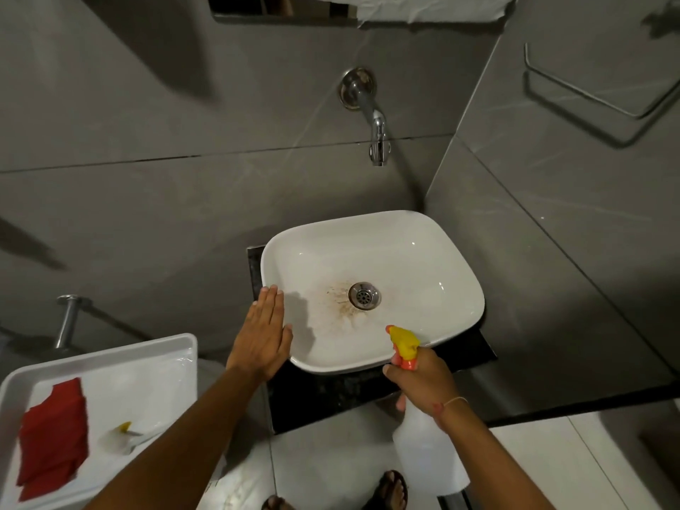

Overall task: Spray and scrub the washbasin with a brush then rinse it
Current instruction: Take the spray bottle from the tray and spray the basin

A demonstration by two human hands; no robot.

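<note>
Still early | I'm seeing right hand [423, 377] gripping spray bottle [423, 447], aiming at stained washbasin [456, 274] from 6 o'clock | left hand [263, 333] lying flat, empty, at 9 o'clock rim | scrubbing, rinsing remaining

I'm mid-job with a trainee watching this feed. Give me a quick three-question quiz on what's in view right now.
1. True or false: the right hand holds the translucent spray bottle with the yellow nozzle aimed into the white ceramic washbasin.
2. Where is the brown staining? A) at the basin's far rim B) beside the round metal drain C) on the chrome wall tap
3. Fill in: the left hand lies flat and open at the basin's ____ edge.

Key:
1. True.
2. B; it spreads left of the drain and toward the person.
3. Left. The folded red cloth lies untouched in the white plastic tray.
</note>
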